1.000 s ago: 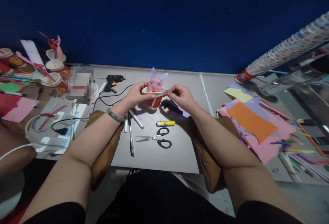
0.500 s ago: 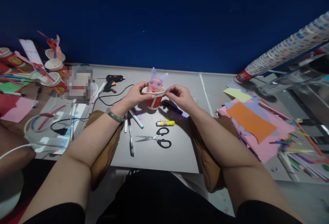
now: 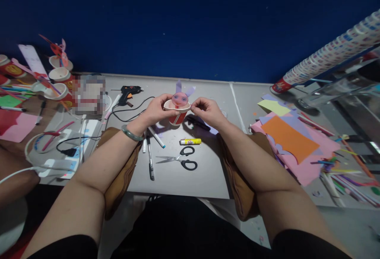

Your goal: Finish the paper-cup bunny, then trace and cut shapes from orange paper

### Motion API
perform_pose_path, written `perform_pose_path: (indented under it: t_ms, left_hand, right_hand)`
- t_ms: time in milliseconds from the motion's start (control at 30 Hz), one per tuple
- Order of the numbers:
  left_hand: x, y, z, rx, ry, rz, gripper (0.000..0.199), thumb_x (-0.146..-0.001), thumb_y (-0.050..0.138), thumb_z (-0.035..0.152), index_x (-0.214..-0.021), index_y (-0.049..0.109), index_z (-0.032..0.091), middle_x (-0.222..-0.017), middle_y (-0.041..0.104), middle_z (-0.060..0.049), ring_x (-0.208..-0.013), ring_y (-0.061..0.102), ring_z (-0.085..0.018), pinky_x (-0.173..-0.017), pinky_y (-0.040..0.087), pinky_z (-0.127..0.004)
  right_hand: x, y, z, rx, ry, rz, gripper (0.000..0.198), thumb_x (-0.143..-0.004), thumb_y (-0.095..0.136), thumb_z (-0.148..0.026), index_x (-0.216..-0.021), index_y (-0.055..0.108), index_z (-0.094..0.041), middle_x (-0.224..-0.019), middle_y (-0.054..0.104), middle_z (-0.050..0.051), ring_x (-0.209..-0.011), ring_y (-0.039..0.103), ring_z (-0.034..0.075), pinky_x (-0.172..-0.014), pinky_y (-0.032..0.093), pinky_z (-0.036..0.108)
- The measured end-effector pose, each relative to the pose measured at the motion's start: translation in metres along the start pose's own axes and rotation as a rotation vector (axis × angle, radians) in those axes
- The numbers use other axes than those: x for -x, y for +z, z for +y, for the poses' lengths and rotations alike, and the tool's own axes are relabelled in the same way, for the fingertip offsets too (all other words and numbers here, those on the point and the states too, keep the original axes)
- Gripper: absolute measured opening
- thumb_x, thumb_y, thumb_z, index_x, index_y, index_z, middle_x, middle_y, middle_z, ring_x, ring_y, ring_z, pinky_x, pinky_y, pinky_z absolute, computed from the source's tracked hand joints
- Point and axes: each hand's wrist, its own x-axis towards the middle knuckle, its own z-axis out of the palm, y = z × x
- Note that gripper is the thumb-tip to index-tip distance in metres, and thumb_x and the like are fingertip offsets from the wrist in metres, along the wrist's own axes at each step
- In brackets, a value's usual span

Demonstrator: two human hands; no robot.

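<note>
While the blue wall [image 3: 190, 29] fills the far side, the grey worktop [image 3: 184, 183] spreads beneath both arms and carries everything in use. On its right, the long stack of paper cups [image 3: 329, 55] lies slanted, with the orange sheet [image 3: 291, 138] nearer, on top of other coloured paper. In the middle are the two hands: the left hand [image 3: 160, 110] has its fingers curled round the cup's left side, thumb at the near rim, holding it firmly; the right hand [image 3: 208, 110] brings its fingers narrowly together at the right rim, and I cannot tell whether they pinch anything. The glue gun [image 3: 129, 93] rests on the worktop to the left, well apart from the hands, and the scissors [image 3: 177, 158] lie parted on the near side. The red paper cup [image 3: 177, 119] sits between the hands near the centre of the worktop. Standing at its mouth is the pink disc [image 3: 180, 99] with drawn features, topped by two purple ears [image 3: 178, 86], so the head appears essentially finished. What is left seems to be detail work at the right rim, too small to make out. Smallest is the yellow glue stick [image 3: 190, 142], lying just beyond the scissors.
</note>
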Motion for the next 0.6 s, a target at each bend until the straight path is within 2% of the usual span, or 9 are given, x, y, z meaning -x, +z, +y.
perform_pose_path:
  t_ms: [200,400,600]
  left_hand:
    - [0.001,0.001,0.003,-0.044,0.012,0.007,0.056,-0.066,0.094,0.040,-0.111,0.070,0.017,-0.113,0.077,-0.010,-0.096,0.071,-0.023,-0.082,0.057,-0.034]
    - [-0.002,0.001,-0.005,0.146,-0.041,0.036,0.063,-0.064,0.096,0.043,-0.114,0.067,0.017,-0.118,0.075,-0.011,-0.103,0.071,-0.023,-0.090,0.058,-0.037]
    - [-0.002,0.002,-0.006,0.196,-0.057,0.033,0.063,-0.063,0.097,0.042,-0.114,0.068,0.018,-0.118,0.074,-0.010,-0.103,0.071,-0.023,-0.089,0.059,-0.036]
  right_hand:
    - [0.001,0.000,-0.004,0.043,-0.003,0.012,0.025,-0.075,0.077,-0.042,-0.072,0.064,-0.021,-0.069,0.065,0.000,-0.065,0.053,0.013,-0.065,0.046,0.030]
    - [0.001,-0.003,-0.005,0.031,0.012,0.007,0.022,-0.072,0.081,-0.037,-0.078,0.069,-0.020,-0.075,0.069,0.002,-0.069,0.056,0.015,-0.067,0.048,0.030]
    - [0.001,-0.002,-0.003,0.012,-0.006,0.022,0.031,-0.075,0.081,-0.048,-0.076,0.067,-0.021,-0.073,0.068,0.002,-0.068,0.056,0.015,-0.069,0.048,0.033]
